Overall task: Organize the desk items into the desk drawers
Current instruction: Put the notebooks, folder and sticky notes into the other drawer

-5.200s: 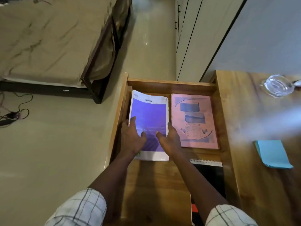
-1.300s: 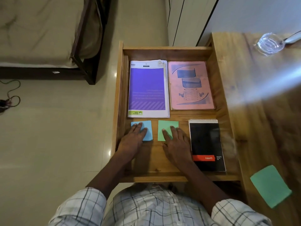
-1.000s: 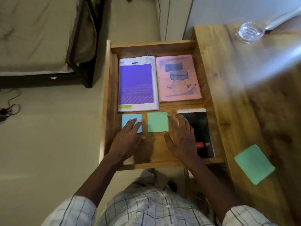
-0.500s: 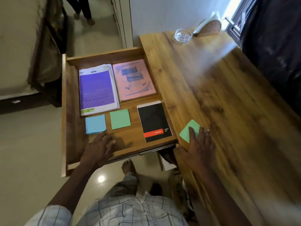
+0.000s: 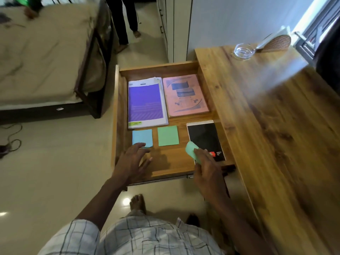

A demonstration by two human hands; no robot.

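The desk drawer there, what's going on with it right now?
A person is filing desk items into the open drawer. The right hand pinches a green sticky pad over the black notepad at the drawer's near right. The left hand hovers open by the near edge of the blue sticky pad. A purple booklet, a pink booklet and another green pad lie flat inside. A glass dish sits on the desk.
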